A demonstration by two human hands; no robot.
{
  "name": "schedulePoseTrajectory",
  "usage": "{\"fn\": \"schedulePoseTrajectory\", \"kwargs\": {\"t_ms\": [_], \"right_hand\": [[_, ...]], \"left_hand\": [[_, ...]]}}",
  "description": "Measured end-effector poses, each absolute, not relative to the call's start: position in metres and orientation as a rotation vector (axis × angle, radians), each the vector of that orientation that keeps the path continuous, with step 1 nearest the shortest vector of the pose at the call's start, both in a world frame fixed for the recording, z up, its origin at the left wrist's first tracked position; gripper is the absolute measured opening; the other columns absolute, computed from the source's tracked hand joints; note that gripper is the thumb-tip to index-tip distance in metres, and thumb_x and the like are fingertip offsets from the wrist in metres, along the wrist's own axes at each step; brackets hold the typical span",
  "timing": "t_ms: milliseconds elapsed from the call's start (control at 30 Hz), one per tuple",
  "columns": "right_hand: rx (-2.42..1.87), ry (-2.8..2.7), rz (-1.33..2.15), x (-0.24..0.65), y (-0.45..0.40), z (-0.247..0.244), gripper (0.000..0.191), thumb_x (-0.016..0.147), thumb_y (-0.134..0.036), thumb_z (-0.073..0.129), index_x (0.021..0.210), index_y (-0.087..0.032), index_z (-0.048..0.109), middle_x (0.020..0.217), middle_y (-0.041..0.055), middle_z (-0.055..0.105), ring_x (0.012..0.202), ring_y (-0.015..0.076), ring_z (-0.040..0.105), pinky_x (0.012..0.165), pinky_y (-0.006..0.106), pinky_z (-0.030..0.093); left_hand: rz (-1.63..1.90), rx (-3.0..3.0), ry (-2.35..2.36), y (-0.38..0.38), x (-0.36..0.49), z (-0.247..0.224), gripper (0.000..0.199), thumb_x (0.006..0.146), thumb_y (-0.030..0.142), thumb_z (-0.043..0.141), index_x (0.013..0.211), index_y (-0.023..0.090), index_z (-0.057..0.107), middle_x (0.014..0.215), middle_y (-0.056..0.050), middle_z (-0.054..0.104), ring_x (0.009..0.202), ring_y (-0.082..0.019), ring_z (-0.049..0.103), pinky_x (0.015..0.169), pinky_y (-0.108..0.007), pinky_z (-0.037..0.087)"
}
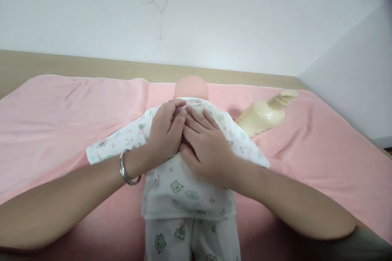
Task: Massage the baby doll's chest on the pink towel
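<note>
Pink cloth [333,159], doll [191,87] on it, both hands [166,128] [210,142] on its printed shirt [191,204]

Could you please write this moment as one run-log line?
left hand: open, on patterned top of doll | right hand: open, on same top | pump bottle: on pink cloth, at picture right

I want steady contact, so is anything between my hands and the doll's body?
Only clothing: your left hand and right hand rest on the printed top worn by the doll. Nothing else visible intervenes. The pump bottle is beyond the sleeve on your right, out of the way.
</note>
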State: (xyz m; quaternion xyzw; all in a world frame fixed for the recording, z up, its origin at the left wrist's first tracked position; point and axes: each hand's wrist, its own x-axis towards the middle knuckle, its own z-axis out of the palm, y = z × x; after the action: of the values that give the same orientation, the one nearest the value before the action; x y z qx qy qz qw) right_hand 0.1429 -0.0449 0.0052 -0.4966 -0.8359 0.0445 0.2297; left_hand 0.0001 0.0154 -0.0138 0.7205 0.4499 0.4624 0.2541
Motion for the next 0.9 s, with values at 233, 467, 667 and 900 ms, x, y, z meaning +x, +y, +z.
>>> {"fn": "schedulePoseTrajectory", "kwargs": {"t_ms": [233,467,667,900], "right_hand": [[-1.614,-2.084,0.245,0.156,-0.015,0.003,0.066,0.099,-0.033,0.041,0.161,-0.011,0.045,0.173,0.0127,0.034,0.166,0.0307,0.022,0.136,0.060,0.022],[-1.492,-1.840,0.095,0.154,-0.012,-0.028,0.058,0.095,-0.032,0.041,0.148,-0.014,0.055,0.169,0.0158,0.041,0.162,0.0328,0.030,0.129,0.062,0.031],[-1.547,-1.689,0.125,0.151,-0.012,-0.027,0.043,0.090,-0.032,0.044,0.124,-0.015,0.064,0.129,0.0165,0.066,0.121,0.0309,0.058,0.109,0.053,0.048],[-1.719,-1.655,0.228,0.144,-0.015,-0.010,0.042,0.093,-0.030,0.041,0.126,-0.018,0.064,0.125,0.0121,0.068,0.122,0.0295,0.058,0.111,0.049,0.044]], "left_hand": [[1.252,2.026,1.195,0.018,0.001,-0.015,0.033,0.098,0.034,0.044,0.121,0.021,0.065,0.122,-0.006,0.073,0.114,-0.022,0.067,0.109,-0.042,0.054],[1.194,2.081,1.312,0.014,0.004,-0.016,0.037,0.092,0.030,0.045,0.122,0.019,0.064,0.124,-0.008,0.073,0.118,-0.025,0.066,0.110,-0.046,0.053],[1.219,2.043,1.496,0.017,0.008,-0.021,0.046,0.085,0.028,0.046,0.127,0.014,0.060,0.130,-0.016,0.067,0.124,-0.031,0.062,0.113,-0.052,0.051],[1.075,2.021,1.630,0.019,0.008,-0.015,0.048,0.084,0.031,0.043,0.121,0.011,0.066,0.123,-0.018,0.070,0.120,-0.033,0.063,0.113,-0.052,0.050]]}}
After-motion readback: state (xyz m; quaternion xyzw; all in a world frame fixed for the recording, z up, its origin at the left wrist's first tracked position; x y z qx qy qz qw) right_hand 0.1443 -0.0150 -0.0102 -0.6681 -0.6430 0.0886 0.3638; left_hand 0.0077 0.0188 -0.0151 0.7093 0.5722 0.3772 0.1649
